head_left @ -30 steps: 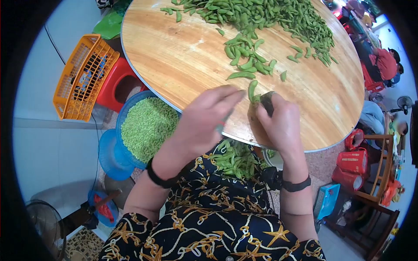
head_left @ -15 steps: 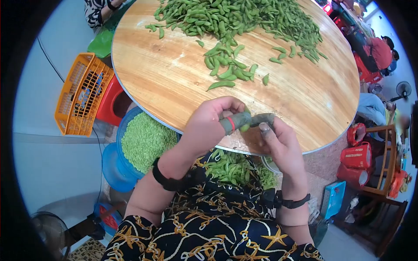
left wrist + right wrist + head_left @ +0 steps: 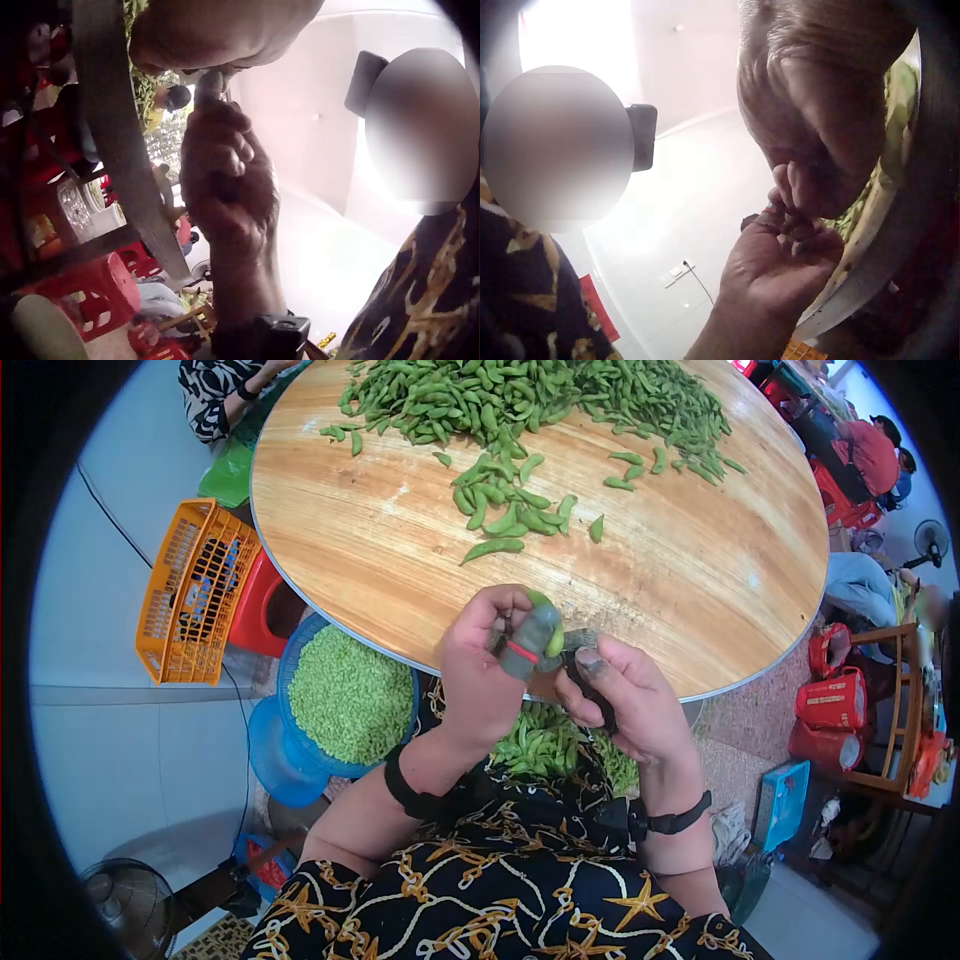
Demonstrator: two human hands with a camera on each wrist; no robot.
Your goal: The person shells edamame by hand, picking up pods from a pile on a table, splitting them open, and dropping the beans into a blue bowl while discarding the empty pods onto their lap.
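Both hands meet over the near edge of the round wooden table (image 3: 700, 590). My left hand (image 3: 522, 632) wears a grey-green finger cover with a red band and pinches a green edamame pod (image 3: 552, 638). My right hand (image 3: 583, 663), its fingers curled and the thumb tip dark, pinches the pod's other end. From the left wrist camera the right hand (image 3: 225, 180) appears as a closed fist just below the left hand (image 3: 217, 30). The right wrist view shows the left hand (image 3: 780, 262) touching the right hand (image 3: 817, 120). The pod is hidden in both wrist views.
A big heap of pods (image 3: 520, 400) covers the table's far half, with a smaller cluster (image 3: 505, 505) nearer. A blue basin of shelled beans (image 3: 345, 695) sits low on the left. More pods (image 3: 545, 745) lie under the hands. An orange basket (image 3: 190, 595) and a red stool (image 3: 258, 610) stand at the left.
The left hand reached to the cluster, took a pod and drew it back to the table's near edge. Both hands now pinch it, closer to my body and lower in view.
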